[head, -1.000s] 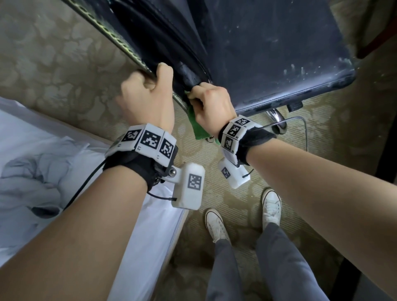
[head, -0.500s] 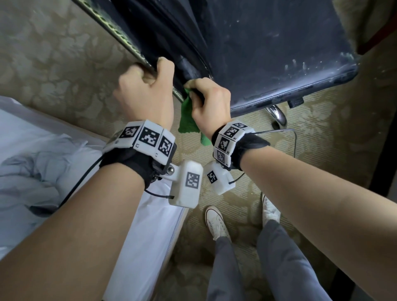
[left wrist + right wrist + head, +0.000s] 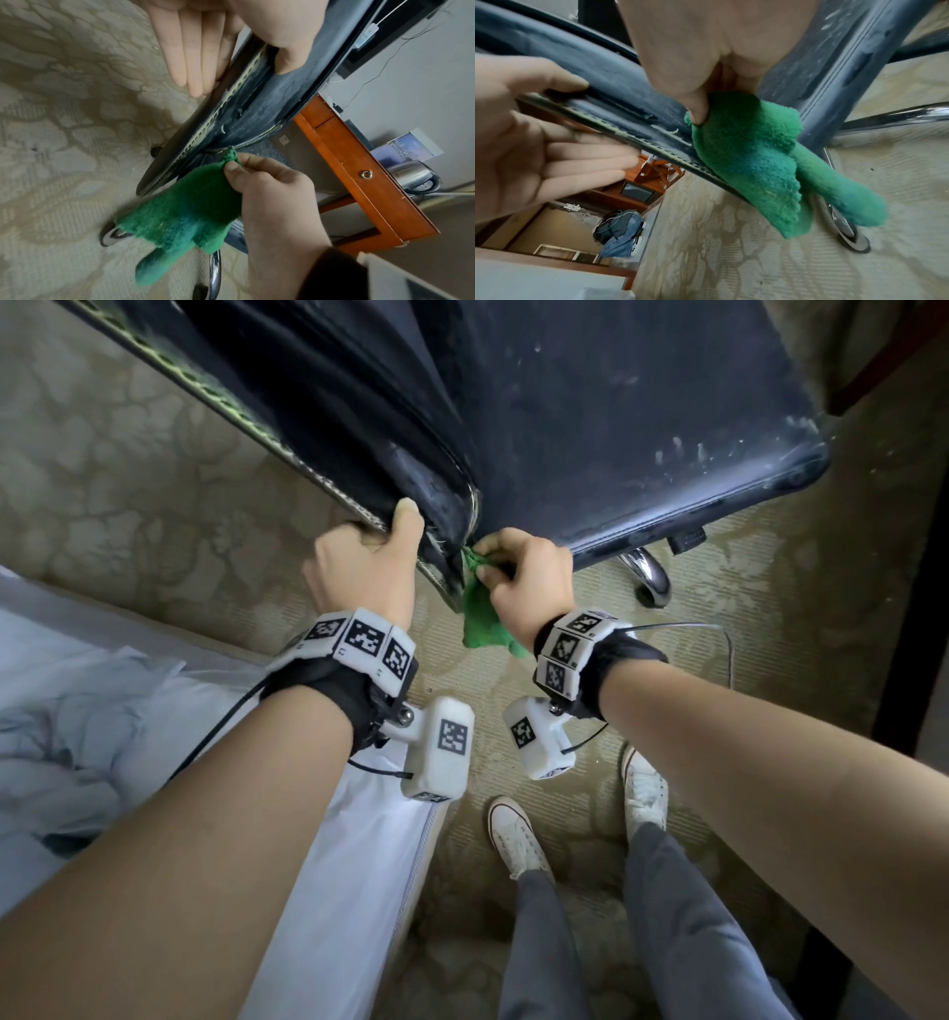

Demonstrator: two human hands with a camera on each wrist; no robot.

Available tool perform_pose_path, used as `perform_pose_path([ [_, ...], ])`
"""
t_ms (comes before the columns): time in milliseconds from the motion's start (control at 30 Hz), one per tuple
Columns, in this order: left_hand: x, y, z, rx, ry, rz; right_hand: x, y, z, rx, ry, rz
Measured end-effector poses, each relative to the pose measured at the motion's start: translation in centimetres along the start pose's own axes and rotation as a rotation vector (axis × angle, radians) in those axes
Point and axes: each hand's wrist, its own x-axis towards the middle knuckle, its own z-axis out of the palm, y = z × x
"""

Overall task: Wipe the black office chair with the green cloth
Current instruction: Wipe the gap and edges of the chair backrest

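Left hand (image 3: 367, 567) clamps the black office chair (image 3: 642, 428) backrest edge; right hand (image 3: 529, 577) pinches the green cloth (image 3: 482, 621) into the seat crease. Mid-wipe, I'd say: next, drag it along that seam.

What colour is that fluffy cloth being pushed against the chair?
The cloth is green, shading to teal-blue in places; the right wrist view shows it best.

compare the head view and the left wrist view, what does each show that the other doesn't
Only the head view shows the white shoes, the bed sheet and both wrist bands. Only the left wrist view shows the wooden desk and a metal kettle. Both show the left hand gripping the chair edge and the right hand pinching the green cloth.
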Motion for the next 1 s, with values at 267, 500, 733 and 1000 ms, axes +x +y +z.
perform_pose_path([
  [267, 2.0, -1.4, 0.5, 0.006, 0.000, 0.120, 0.7, 0.0, 2.6, 0.096, -0.003, 0.186],
  [500, 2.4, -1.8, 0.7, -0.009, -0.023, 0.136, 2.6, -1.0, 3.7, 0.447, -0.028, 0.577],
  [733, 1.8, -1.3, 0.4, -0.045, -0.040, 0.106, 1.7, -3.8, 1.5, 0.576, -0.042, 0.540],
  [1000, 2.7, -2.3, 0.1, -0.088, -0.115, 0.134, -0.1, -3.7, 1.3, 0.333, -0.023, 0.093],
])
